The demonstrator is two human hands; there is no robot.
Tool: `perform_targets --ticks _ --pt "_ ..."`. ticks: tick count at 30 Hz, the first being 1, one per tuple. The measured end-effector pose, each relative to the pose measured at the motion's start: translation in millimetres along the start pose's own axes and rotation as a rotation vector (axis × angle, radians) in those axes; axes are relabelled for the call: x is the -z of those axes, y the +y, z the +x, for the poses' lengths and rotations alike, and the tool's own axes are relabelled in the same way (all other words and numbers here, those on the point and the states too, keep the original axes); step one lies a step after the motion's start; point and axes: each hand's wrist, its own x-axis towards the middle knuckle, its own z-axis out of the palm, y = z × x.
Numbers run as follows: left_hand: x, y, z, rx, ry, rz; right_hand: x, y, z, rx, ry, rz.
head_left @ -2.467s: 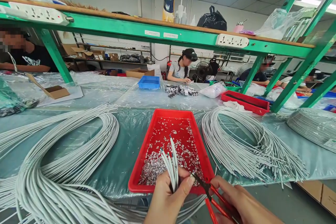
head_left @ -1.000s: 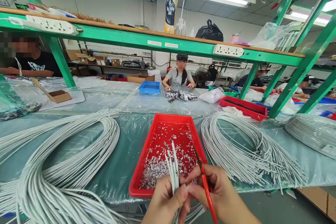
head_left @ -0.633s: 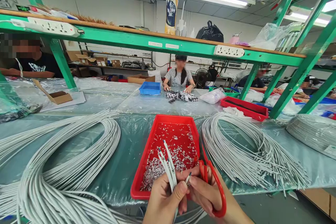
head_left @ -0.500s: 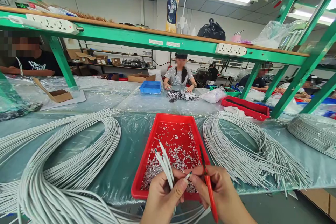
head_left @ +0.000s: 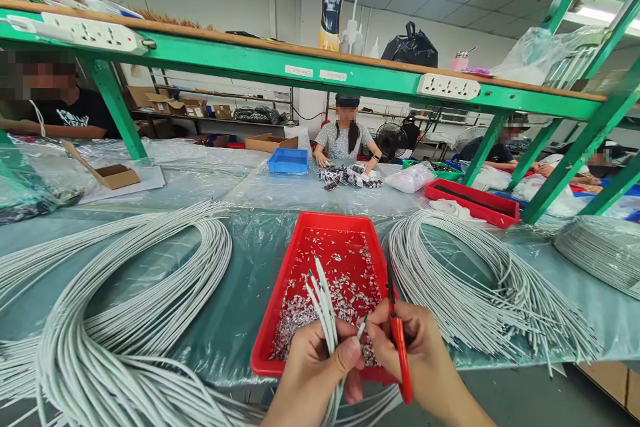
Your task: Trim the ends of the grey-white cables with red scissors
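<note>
My left hand grips a small bunch of grey cable ends that stick up over the near end of a red tray. My right hand holds red-handled scissors, blades pointing up, while its thumb and forefinger pinch the tip of one cable beside the bunch. The tray's floor is covered with small silvery wire cuttings.
A big coil of grey cables lies left of the tray, another grey cable coil to its right, a third cable coil far right. Green shelf posts stand behind. A blue bin, a cardboard box, a second red tray and seated people sit beyond.
My right hand came in from the lower right to meet the left, swung the scissors upright, and pinched out one cable end from the bunch. The view shifted slightly.
</note>
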Motion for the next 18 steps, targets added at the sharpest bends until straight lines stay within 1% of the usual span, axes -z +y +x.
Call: perform_targets --ticks 3,6,8,11,12,13,14,16,18 --pt "5.4 2.4 2.9 0.065 -0.091 -0.127 -2.7 -1.2 -1.2 0.022 -0.008 -0.012" --pt "5.4 5.0 3.3 0.088 -0.087 -0.158 -0.8 -0.3 0.2 0.041 0.005 -0.077" --pt "4.2 5.9 2.7 0.098 -0.092 -0.166 5.5 1.7 6.5 0.055 0.059 -0.158" --pt "4.1 5.2 2.8 0.112 -0.085 -0.179 20.3 5.3 23.3 0.080 0.182 -0.310" --pt "4.7 4.3 3.3 0.112 -0.078 -0.179 25.0 6.0 29.0 0.082 0.196 -0.339" --pt "5.4 3.3 4.0 0.110 -0.072 -0.176 28.8 6.3 33.7 0.081 0.186 -0.347" --pt "6.1 2.2 4.9 0.104 -0.062 -0.169 31.4 5.9 36.8 0.076 0.147 -0.332" --pt "6.8 -0.2 6.9 0.088 -0.038 -0.130 32.3 3.3 38.0 0.043 0.018 -0.250" --pt "6.2 -2.3 8.5 0.072 -0.009 -0.073 28.5 -0.8 33.9 -0.007 -0.107 -0.149"
